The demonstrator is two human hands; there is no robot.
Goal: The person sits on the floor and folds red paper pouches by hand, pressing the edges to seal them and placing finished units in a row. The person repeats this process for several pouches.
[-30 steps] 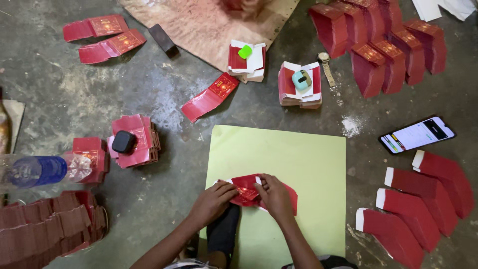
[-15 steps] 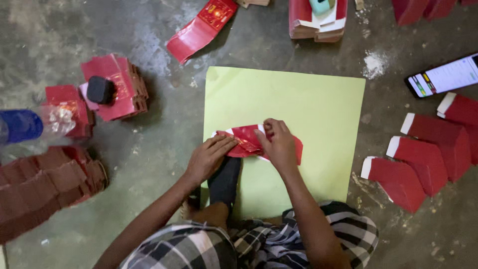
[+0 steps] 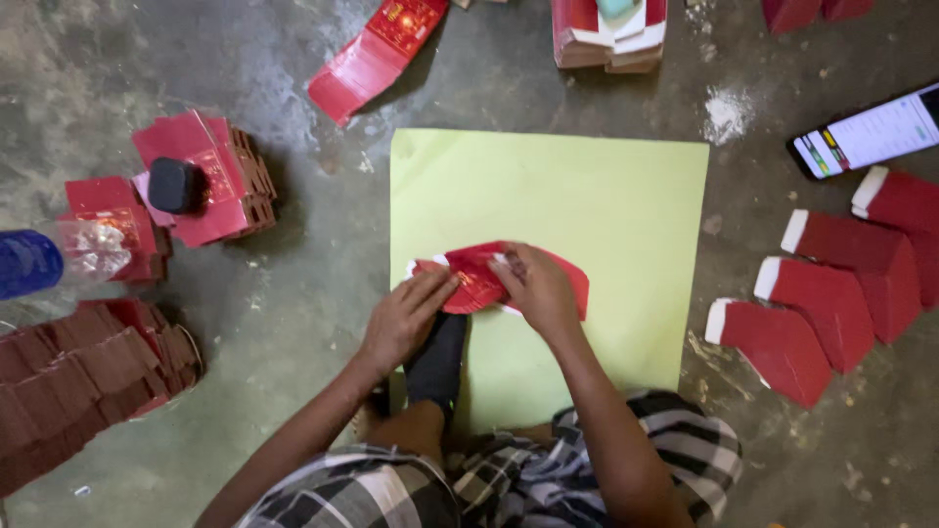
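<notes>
Head view: we press both hands on a red card piece (image 3: pixel 479 279) lying on the green sheet (image 3: pixel 587 186) spread on the floor, the left hand (image 3: pixel 406 318) flat on its left end, the right hand (image 3: pixel 538 288) closed over its middle. Folded red boxes (image 3: pixel 831 293) lie right of the sheet, a phone (image 3: pixel 871 132) farther off, and red stacks (image 3: pixel 205 176) to the left.

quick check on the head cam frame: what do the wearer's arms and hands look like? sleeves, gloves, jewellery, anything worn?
Both arms are bare from the lower edge of the picture to the fingertips: no sleeves show. The left hand and right hand wear no gloves, and no watch, bracelet or ring is visible. The only clothing in view is a black, white and grey checked cloth over the lap.
</notes>
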